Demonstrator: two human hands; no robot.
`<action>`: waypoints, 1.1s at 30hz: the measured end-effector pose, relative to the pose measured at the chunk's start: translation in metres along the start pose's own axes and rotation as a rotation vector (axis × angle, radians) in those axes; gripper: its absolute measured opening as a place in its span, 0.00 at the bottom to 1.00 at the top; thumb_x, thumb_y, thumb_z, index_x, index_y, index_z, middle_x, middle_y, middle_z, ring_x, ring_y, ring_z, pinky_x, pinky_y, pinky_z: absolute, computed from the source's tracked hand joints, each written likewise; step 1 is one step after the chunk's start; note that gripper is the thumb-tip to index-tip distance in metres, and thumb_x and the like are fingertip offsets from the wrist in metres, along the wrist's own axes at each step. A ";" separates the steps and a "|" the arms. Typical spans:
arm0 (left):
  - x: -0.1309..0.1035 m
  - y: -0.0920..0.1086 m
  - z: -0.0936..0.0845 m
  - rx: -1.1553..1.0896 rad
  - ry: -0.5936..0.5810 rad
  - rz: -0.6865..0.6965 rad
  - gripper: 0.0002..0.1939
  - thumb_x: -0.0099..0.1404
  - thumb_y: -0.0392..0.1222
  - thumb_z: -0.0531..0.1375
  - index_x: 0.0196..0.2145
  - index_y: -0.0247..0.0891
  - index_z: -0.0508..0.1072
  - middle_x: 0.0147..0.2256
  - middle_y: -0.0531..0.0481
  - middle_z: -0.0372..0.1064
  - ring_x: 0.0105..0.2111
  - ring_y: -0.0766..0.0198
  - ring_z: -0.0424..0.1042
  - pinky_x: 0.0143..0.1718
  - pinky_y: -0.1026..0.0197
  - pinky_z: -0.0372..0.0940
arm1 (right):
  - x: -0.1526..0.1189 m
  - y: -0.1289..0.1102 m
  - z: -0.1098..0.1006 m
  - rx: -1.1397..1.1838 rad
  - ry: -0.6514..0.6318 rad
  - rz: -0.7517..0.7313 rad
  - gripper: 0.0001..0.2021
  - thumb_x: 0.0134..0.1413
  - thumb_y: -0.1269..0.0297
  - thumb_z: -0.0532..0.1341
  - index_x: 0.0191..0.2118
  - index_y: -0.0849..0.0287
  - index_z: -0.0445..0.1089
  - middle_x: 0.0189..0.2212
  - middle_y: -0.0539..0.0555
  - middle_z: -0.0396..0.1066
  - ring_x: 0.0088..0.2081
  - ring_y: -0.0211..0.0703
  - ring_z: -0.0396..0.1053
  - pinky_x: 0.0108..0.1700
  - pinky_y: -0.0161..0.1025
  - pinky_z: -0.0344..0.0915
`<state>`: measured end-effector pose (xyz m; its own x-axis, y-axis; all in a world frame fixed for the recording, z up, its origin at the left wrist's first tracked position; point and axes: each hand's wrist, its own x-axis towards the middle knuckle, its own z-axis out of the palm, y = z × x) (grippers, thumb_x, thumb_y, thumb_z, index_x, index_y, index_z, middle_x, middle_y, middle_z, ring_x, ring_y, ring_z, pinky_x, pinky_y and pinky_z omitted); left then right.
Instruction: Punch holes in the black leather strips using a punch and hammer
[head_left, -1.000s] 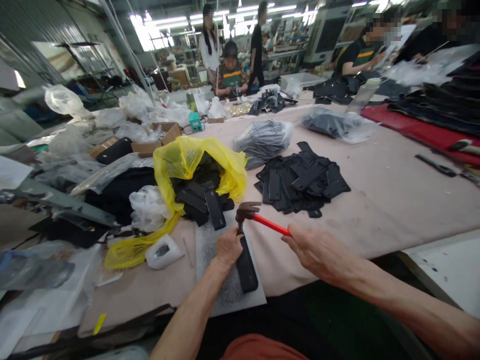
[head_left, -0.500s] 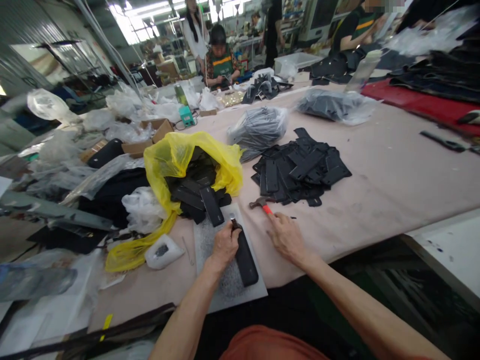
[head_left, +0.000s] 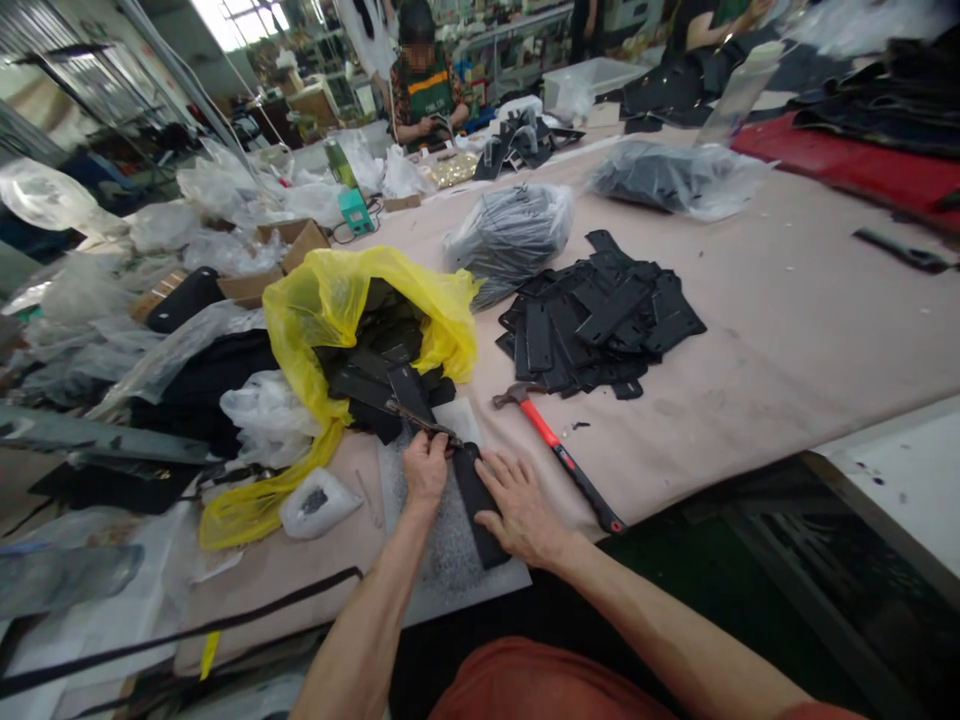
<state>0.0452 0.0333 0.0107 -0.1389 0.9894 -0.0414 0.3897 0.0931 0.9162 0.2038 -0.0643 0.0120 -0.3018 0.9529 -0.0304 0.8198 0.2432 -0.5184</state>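
My left hand point(head_left: 426, 467) is closed around a slim dark metal tool, apparently a hand punch point(head_left: 418, 421), tilted nearly flat with one end towards the upper left. Its other end is close to the top of a black strip point(head_left: 474, 505), which lies lengthwise on a speckled pale board point(head_left: 435, 575). My right hand point(head_left: 521, 505) rests open with fingers spread along the strip's right edge, touching it. To the right, a claw hammer point(head_left: 555, 447) with a red and black handle lies on the table, out of both hands.
Beyond the board, a yellow plastic bag point(head_left: 300, 312) spills black pieces point(head_left: 367, 385). A pile of black pieces point(head_left: 600, 320) lies right of it, with filled clear bags point(head_left: 517, 235) behind. A small white bag point(head_left: 319, 508) sits at left. A person point(head_left: 427, 95) works across the table.
My right hand has let go of the hammer and moved left onto the black strip. The tool in my left hand has gone from upright to nearly flat.
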 end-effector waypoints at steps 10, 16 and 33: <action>-0.033 -0.010 -0.011 0.172 -0.062 0.209 0.11 0.65 0.41 0.54 0.37 0.38 0.75 0.36 0.47 0.77 0.37 0.60 0.75 0.42 0.59 0.68 | 0.028 -0.001 -0.023 0.046 0.135 0.050 0.17 0.54 0.60 0.61 0.49 0.55 0.67 0.52 0.57 0.65 0.52 0.53 0.59 0.58 0.55 0.47; -0.030 -0.016 -0.009 0.208 -0.020 0.212 0.10 0.64 0.39 0.55 0.37 0.37 0.76 0.33 0.47 0.76 0.36 0.59 0.75 0.41 0.59 0.68 | 0.056 0.000 -0.014 0.015 0.176 0.101 0.10 0.56 0.69 0.57 0.43 0.54 0.70 0.42 0.55 0.68 0.46 0.49 0.61 0.48 0.45 0.53; -0.032 -0.022 -0.007 0.222 -0.009 0.258 0.09 0.64 0.38 0.56 0.37 0.37 0.76 0.33 0.47 0.76 0.34 0.59 0.75 0.39 0.59 0.67 | -0.021 0.000 -0.023 0.491 0.268 0.308 0.04 0.56 0.64 0.55 0.35 0.57 0.64 0.31 0.52 0.70 0.36 0.42 0.67 0.41 0.38 0.62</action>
<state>0.0345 -0.0011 -0.0049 -0.0023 0.9844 0.1760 0.6000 -0.1394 0.7878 0.2210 -0.0801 0.0324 0.0963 0.9936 -0.0590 0.5118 -0.1003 -0.8532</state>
